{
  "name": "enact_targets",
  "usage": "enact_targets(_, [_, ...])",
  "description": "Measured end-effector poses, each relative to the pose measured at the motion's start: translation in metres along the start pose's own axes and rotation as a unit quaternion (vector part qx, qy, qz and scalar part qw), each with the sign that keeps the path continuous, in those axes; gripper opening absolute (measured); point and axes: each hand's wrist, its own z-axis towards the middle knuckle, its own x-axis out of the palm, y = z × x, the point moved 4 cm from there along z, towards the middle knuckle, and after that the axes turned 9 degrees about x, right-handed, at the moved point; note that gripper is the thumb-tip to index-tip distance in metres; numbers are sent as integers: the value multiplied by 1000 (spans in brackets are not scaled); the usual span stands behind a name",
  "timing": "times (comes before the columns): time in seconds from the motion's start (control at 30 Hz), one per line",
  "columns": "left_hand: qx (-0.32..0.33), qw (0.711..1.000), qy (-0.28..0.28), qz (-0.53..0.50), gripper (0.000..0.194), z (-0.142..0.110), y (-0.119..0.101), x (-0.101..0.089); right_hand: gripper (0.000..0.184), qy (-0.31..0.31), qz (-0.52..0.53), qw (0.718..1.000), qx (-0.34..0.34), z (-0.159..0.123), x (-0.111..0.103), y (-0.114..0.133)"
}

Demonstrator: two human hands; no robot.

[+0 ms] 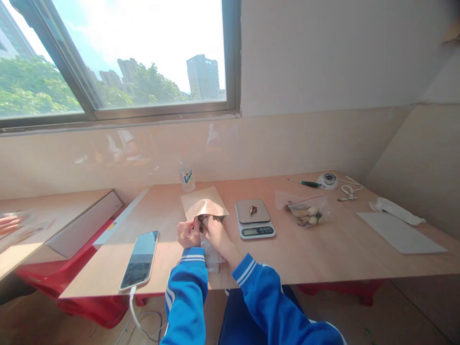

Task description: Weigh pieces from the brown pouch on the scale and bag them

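A flat brown paper bag [204, 199] lies on the table in front of me, its mouth raised toward me. My left hand [189, 234] is closed on the near edge of the bag's mouth. Into that mouth reach the fingers of my right hand [214, 232]; their tips are hidden, so what they touch does not show. Under my wrists lies a clear plastic bag [214, 258], partly covered. To the right, a kitchen scale [257, 231] carries a small brown dried piece [252, 210]. Further right, a zip bag [309, 213] contains several pale and brown dried pieces.
A phone [140, 258] on a white cable is left of my hands. Behind the paper bag stands a clear bottle [186, 177]. A green screwdriver [311, 184], a white dome camera [329, 180] and a white sheet [400, 232] lie right. Another person's hand [10, 224] shows far left.
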Motion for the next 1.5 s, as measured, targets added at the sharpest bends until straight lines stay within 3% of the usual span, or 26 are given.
enact_targets(0.1, [6,1000,-10,-7,32,0,-2,-2,21,2,-47,999,23,-4,-5,4])
enact_targets(0.23, [7,999,-29,-17,34,1,-3,-2,26,-18,-67,997,-28,-11,-12,12])
enact_targets(0.43, [11,998,-57,-32,40,1,-2,-2,33,-80,-1,993,-85,-31,-32,10])
enact_targets(0.57, [26,996,-71,-37,36,1,-3,-3,36,-144,35,985,-85,-49,-69,-18])
enact_targets(0.73, [52,993,-93,-41,36,3,-5,-4,39,-180,-62,982,-9,-50,-112,-78])
enact_targets(0.83, [47,993,-102,-39,38,3,-5,-5,40,-161,-150,975,2,-39,-118,-99])
enact_targets(1.0, [45,995,-87,-35,36,3,-5,-6,44,-155,-240,958,-7,-30,-115,-108])
enact_targets(1.2, [39,995,-81,-34,36,3,-7,-7,44,-241,-121,963,21,-41,-134,-128])
enact_targets(1.37, [52,995,-77,-34,36,4,-8,-7,40,-290,11,954,75,-20,-137,-149])
enact_targets(1.5, [56,995,-82,-28,36,4,-8,-8,38,-300,67,947,89,-27,-137,-139])
